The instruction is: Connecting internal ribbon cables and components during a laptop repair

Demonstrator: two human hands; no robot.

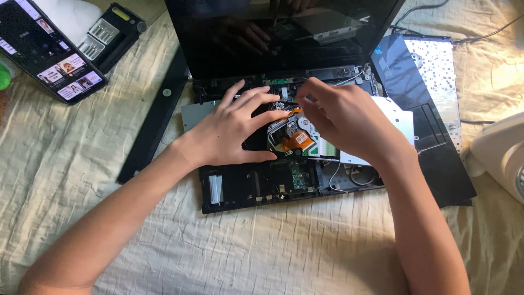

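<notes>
I see opened black laptop base (240, 188), centre frame, on cream bedsheet (82, 164). My left hand (232, 128) lies spread flat on it, likely steadying. My right hand (341, 117) has fingertips drawn together near orange flex ribbon (299, 141); can't tell what's pinched. Smartphone (46, 49) upper left, kept aside.

Warm sidelight from right, sharp

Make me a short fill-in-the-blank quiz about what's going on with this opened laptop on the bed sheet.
1. Both hands work inside an opened ____, its screen dark.
2. The left hand lies flat with its fingers ____.
3. The right hand pinches near an ____ ribbon cable.
4. The phone at upper left has its screen ____.

Missing words: laptop; spread; orange; lit
</notes>
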